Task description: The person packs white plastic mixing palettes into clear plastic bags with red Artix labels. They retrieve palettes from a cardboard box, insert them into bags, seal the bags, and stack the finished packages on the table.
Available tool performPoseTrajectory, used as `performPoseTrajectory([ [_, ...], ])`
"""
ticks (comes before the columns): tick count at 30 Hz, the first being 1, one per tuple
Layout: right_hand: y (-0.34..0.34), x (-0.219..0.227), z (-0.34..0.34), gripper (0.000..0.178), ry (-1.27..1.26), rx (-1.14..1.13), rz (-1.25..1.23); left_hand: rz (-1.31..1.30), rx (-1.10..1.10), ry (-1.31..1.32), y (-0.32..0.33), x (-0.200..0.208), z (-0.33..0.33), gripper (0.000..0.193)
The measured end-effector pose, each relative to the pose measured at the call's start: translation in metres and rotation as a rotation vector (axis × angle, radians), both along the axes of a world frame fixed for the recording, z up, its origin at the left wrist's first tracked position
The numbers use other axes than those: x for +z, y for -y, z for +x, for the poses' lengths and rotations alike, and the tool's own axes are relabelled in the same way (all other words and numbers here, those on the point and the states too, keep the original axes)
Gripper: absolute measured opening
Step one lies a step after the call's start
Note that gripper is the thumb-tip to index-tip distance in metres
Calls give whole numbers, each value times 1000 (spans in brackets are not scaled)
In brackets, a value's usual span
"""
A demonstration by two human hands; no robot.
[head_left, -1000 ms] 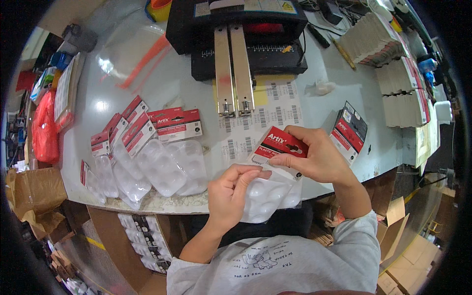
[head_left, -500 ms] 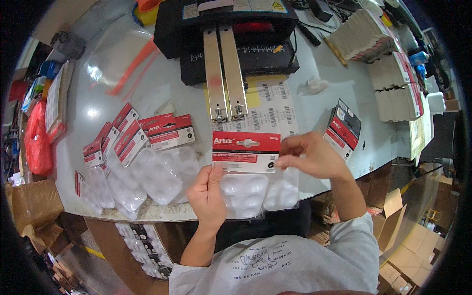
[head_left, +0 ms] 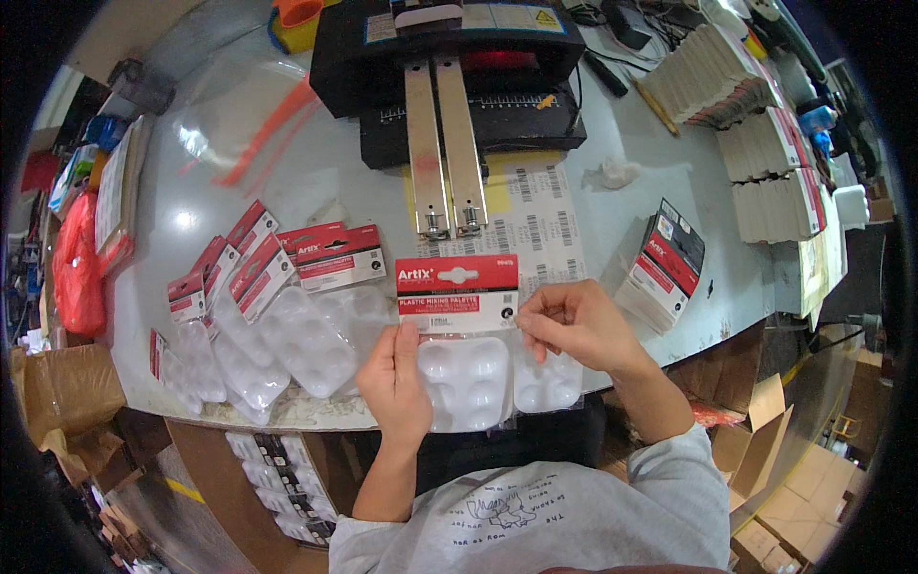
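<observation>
My left hand (head_left: pixel 394 381) grips a packaged plastic mixing palette by the lower left of its red, black and white header card (head_left: pixel 457 295), thumb on the front. Below the card hangs the white palette (head_left: pixel 465 383) with round wells, in a clear bag. At the card's lower right edge, my right hand (head_left: pixel 581 327) has thumb and forefinger pinched together, its other fingers curled. Partly behind that hand lies another white palette (head_left: pixel 548 385) at the table's front edge. Under the held card is a sheet of barcode stickers (head_left: pixel 535 215).
Several packaged palettes (head_left: pixel 306 344) overlap on the left. A black machine (head_left: pixel 449 48) with two metal bars (head_left: pixel 446 153) stands ahead. Right of my hands sits a stack of header cards (head_left: pixel 666 263); bigger card stacks (head_left: pixel 775 143) line the far right. A red plastic bag (head_left: pixel 78 273) is far left.
The held pack has shifted slightly left. My right hand has moved left and down, its fingers closing into a pinch at the card's lower right edge.
</observation>
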State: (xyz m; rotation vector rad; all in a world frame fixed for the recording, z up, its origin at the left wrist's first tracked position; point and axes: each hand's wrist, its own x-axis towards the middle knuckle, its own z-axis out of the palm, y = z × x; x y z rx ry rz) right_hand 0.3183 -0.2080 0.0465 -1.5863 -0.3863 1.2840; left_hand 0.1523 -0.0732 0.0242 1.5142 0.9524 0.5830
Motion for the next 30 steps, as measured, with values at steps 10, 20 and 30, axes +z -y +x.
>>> performPoseTrajectory([
  [10, -48, -41, 27, 18, -163, -304, 229, 149, -15, -131, -48, -26, 55, 37],
  [20, 5, -1, 48, 34, 608, -261, 45, 523, 23, -474, -75, -2, 18, 26],
  [30, 129, -35, 109, 104, 1178, -94, -375, 859, -345, -624, -2, -41, -2, 27],
])
